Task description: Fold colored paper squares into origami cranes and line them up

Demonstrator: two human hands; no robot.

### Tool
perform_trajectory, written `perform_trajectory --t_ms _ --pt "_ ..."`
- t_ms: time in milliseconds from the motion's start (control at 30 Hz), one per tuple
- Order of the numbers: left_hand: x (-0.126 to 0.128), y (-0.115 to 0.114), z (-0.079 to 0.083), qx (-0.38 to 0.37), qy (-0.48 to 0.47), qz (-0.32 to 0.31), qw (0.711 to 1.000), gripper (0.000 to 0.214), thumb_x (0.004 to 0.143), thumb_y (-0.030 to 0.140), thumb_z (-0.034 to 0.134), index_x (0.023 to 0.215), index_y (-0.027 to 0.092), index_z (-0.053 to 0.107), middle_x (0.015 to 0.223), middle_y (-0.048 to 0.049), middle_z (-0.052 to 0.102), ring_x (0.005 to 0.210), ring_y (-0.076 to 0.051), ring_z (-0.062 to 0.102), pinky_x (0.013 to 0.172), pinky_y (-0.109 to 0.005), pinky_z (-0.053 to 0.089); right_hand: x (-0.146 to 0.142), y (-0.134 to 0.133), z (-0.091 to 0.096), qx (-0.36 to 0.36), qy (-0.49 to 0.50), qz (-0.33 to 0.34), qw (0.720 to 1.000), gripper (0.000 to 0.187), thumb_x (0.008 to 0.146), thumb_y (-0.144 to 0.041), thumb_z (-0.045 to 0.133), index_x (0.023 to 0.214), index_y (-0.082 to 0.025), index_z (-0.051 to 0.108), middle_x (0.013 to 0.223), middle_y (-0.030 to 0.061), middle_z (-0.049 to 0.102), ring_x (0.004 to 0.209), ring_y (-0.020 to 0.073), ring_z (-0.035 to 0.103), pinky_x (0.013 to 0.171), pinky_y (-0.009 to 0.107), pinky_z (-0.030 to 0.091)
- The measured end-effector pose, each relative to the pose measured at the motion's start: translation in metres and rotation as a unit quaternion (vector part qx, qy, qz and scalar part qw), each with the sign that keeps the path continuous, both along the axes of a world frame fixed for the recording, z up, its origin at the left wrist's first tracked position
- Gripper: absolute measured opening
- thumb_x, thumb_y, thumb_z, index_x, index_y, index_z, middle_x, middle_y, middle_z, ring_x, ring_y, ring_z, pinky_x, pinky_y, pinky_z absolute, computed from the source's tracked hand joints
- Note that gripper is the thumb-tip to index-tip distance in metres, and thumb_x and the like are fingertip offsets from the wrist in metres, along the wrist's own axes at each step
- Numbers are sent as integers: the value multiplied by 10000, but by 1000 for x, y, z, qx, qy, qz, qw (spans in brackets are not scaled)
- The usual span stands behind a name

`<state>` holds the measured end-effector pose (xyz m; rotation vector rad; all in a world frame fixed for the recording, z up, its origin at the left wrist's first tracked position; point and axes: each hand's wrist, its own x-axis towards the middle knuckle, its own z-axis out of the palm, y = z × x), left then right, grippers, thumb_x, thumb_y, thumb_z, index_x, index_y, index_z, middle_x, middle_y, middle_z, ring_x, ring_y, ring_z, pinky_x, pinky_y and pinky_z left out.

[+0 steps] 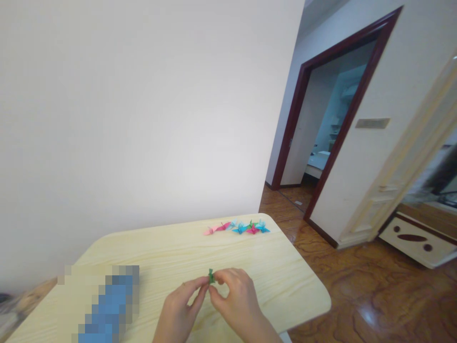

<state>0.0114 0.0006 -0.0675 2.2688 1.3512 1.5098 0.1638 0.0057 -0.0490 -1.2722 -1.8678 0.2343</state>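
A small piece of folded green paper is pinched between my two hands, just above the table. My left hand grips its left side with thumb and forefinger. From the right, my right hand closes thumb and forefinger on the other side. The fingertips cover part of the paper, so its full shape is hidden. Beyond my hands, several folded paper cranes in pink, red, blue and green, among them a blue crane and a pink crane, lie close together near the table's far edge.
The pale wood-grain table has rounded corners and stands against a white wall. On its left lies a blurred-out blue item. To the right are a brown floor, a dark red door frame and a low cabinet.
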Motion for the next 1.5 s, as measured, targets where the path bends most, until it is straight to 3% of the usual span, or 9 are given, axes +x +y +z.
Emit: perform_trajectory --t_ms 267,533,1067,1233,1500 --pt "4 -3 2 -84 -51 12 995 47 775 270 549 762 246 510 674 45 689 643 -140 689 606 -208 550 -1 2 2 23 12 3 1000 97 652 -128 602 673 -218 631 634 -35 663 620 150 601 632 245 358" --pt "9 -2 6 -121 -73 34 989 83 763 306 545 732 229 539 660 27 678 637 -161 673 626 -255 546 -4 2 5 25 5 1 1000 109 667 -123 574 705 -215 619 662 -26 654 652 150 590 645 249 355" --pt "14 -5 9 -115 -95 48 988 103 739 315 572 714 215 581 639 17 643 619 -171 629 598 -274 524 -6 -2 9 24 -20 -9 999 120 678 -95 507 715 -191 567 671 6 611 661 164 552 624 258 359" --pt "21 -8 6 -128 -140 40 981 160 775 340 532 810 200 600 745 -26 674 696 -190 644 639 -305 537 -8 -3 5 20 10 23 999 124 691 -82 473 732 -185 528 694 11 579 672 160 534 604 249 368" --pt "13 -8 5 -89 -108 61 988 166 761 361 552 740 232 655 811 -51 664 809 -229 636 724 -371 531 -2 -2 5 28 68 98 993 126 746 -78 444 758 -183 513 688 4 547 657 139 528 594 224 397"
